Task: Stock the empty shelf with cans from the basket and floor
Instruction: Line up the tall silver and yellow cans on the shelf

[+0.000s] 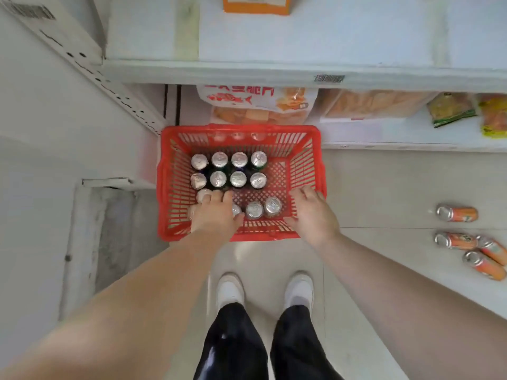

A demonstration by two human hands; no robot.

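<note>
A red plastic basket [310, 160] stands on the floor in front of the shelves, with several upright silver-topped cans [238, 179] in it. My left hand [215, 212] reaches down into its near-left part and lies over some cans, fingers bent onto one can top [203, 195]. Whether it grips that can is hidden. My right hand [312, 212] hovers at the basket's near-right rim with its fingers spread and nothing in it. Several orange cans [456, 213] lie on their sides on the floor to the right. A bare white shelf [329, 37] runs above.
An orange box [256, 5] sits at the back of the upper shelf. Snack bags [258, 101] and packets [450, 109] fill the lower shelf behind the basket. A white upright and wall panel close off the left. My white shoes [230, 289] stand just behind the basket.
</note>
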